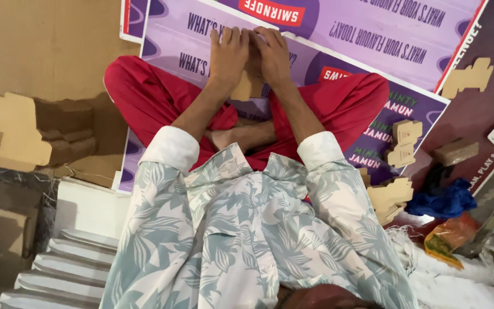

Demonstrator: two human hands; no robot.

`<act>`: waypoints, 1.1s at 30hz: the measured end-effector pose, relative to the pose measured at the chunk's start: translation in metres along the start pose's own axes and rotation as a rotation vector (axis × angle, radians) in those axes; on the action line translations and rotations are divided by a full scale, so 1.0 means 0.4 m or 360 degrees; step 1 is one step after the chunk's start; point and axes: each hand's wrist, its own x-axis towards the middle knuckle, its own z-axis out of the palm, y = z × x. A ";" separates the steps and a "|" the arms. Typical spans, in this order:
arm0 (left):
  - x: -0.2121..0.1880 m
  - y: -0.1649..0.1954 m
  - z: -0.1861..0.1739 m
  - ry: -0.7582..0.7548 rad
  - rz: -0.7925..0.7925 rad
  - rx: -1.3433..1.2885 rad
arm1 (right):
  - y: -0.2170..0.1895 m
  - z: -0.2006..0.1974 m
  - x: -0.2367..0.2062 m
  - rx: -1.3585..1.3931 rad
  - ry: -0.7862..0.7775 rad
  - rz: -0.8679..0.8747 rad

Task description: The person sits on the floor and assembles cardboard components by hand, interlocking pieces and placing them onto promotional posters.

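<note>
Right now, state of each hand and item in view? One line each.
left hand: palm down, pressing on the purple printed board
right hand: pressed beside the left, over a tan cardboard piece
tan cardboard piece: partly hidden under the hands
purple printed board: flat, resting across the crossed legs
loose cardboard cut-outs: scattered on the board's right part
blue cloth: crumpled
stack of white sheets: fanned in steps

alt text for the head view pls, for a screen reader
A person sitting cross-legged in red trousers presses both hands, left hand and right hand, together on a tan cardboard piece over a purple printed board. More cardboard cutouts lie to the right.
</note>
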 end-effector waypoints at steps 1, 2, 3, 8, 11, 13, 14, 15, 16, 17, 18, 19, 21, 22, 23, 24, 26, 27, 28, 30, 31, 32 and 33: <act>-0.001 0.001 0.002 0.0038 -0.0007 0.0010 | 0.000 -0.002 0.001 -0.0002 0.0010 0.0000; -0.003 0.000 0.006 0.0077 -0.0019 0.0019 | -0.001 -0.004 0.002 0.0006 0.0012 0.0012; -0.006 -0.002 0.011 0.0039 -0.0013 -0.0026 | -0.001 -0.006 0.002 0.0013 0.0011 0.0021; -0.016 -0.014 0.020 0.0011 0.0001 -0.0120 | -0.009 -0.005 0.006 -0.0007 0.0103 -0.0080; -0.017 -0.016 0.001 -0.0032 0.0043 -0.0107 | -0.015 -0.005 0.007 -0.0045 0.0096 -0.0069; -0.016 -0.015 -0.015 0.0021 0.0017 -0.0140 | -0.017 -0.007 0.007 -0.0072 0.0077 -0.0051; -0.013 -0.015 -0.019 0.0048 0.0000 -0.0154 | -0.017 -0.007 0.007 -0.0067 0.0087 -0.0045; -0.013 -0.016 -0.021 0.0065 0.0011 -0.0166 | -0.016 -0.006 0.008 -0.0059 0.0097 -0.0041; -0.011 -0.017 -0.018 0.0081 0.0020 -0.0176 | -0.016 -0.004 0.009 -0.0048 0.0107 -0.0038; -0.011 -0.020 -0.012 0.0096 0.0030 -0.0187 | -0.015 -0.001 0.012 -0.0033 0.0089 -0.0011; -0.012 -0.022 -0.003 0.0096 0.0053 -0.0203 | -0.014 0.003 0.014 -0.0021 0.0071 0.0017; -0.012 -0.026 0.009 0.0094 0.0078 -0.0221 | -0.013 0.008 0.017 -0.0009 0.0052 0.0047; -0.021 -0.033 0.030 -0.0046 0.0091 -0.0354 | -0.018 0.014 0.020 -0.0068 -0.0007 0.0078; -0.025 -0.035 0.033 -0.0184 0.0081 -0.0467 | -0.018 0.015 0.018 -0.0100 -0.0035 0.0095; -0.037 -0.037 0.037 -0.0322 0.0071 -0.0580 | -0.019 0.017 0.012 -0.0081 -0.0005 0.0013; -0.043 -0.039 0.038 -0.0289 0.0081 -0.0600 | -0.021 0.014 0.006 -0.0061 0.0023 -0.0069; -0.066 -0.043 0.035 -0.0232 0.0088 -0.0632 | -0.027 0.001 -0.010 -0.0074 0.0004 -0.0238; -0.073 -0.046 0.024 -0.0069 0.0137 -0.0547 | -0.029 -0.008 -0.017 -0.0103 -0.0040 -0.0326; -0.079 -0.050 0.012 0.0086 0.0187 -0.0464 | -0.032 -0.014 -0.022 -0.0130 -0.0086 -0.0406; -0.070 -0.061 -0.014 0.0122 0.0168 -0.0438 | -0.035 -0.018 -0.024 -0.0097 -0.0112 -0.0363; -0.053 -0.070 -0.023 0.0025 0.0104 -0.0484 | -0.034 -0.016 -0.021 -0.0104 -0.0095 -0.0362; -0.041 -0.077 -0.032 -0.0065 0.0044 -0.0531 | -0.032 -0.014 -0.015 -0.0076 -0.0078 -0.0279; -0.026 -0.087 -0.037 -0.0310 -0.0078 -0.0647 | -0.030 -0.008 -0.009 -0.0040 -0.0081 -0.0187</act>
